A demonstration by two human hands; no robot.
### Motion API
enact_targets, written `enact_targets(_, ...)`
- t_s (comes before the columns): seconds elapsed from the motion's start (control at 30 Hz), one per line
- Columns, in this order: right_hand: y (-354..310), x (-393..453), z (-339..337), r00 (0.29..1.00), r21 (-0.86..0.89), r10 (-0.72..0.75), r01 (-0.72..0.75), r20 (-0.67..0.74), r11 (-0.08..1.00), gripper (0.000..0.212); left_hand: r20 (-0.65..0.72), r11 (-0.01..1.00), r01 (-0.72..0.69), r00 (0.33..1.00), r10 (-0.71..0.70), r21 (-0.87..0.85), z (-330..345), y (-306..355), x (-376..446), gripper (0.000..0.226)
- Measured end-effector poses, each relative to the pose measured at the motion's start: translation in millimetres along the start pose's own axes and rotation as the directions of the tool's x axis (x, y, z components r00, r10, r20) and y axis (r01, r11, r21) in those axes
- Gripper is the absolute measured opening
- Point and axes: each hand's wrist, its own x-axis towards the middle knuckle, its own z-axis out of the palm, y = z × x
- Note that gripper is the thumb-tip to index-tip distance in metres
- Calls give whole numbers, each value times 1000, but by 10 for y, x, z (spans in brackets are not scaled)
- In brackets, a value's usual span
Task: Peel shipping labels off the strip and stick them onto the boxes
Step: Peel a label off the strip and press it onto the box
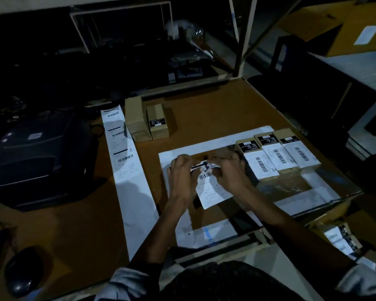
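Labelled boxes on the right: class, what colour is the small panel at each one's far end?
Black with pale print, on all three boxes, seen in the head view.

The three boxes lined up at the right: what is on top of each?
Each of the three boxes carries a white barcode label over a black printed panel. The labels hide the carton surface beneath.
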Motion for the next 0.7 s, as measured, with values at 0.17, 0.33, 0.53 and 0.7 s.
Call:
enact_targets(0.17, 89, 176, 135, 993, 163, -119, 115, 17, 980, 33, 35, 999, -2, 999, 3, -39, 79, -117, 33, 12)
enact_targets(0.33, 115, 136, 175, 984, 131, -150, 162, -97, 978, 27, 25, 995, 62, 998, -60, -75, 134, -163, 38, 12)
enact_targets(0.53, 104, 143, 149, 985, 64, -169, 170, -32, 983, 28, 38, 996, 81, 996, -80, -38, 79, -139, 60, 14)
enact_targets(0.7, 127, 246, 69, 984, 66, -164, 159, 74, 985, 23, 100, 984, 173, 979, -176, 30, 77, -229, 113, 23)
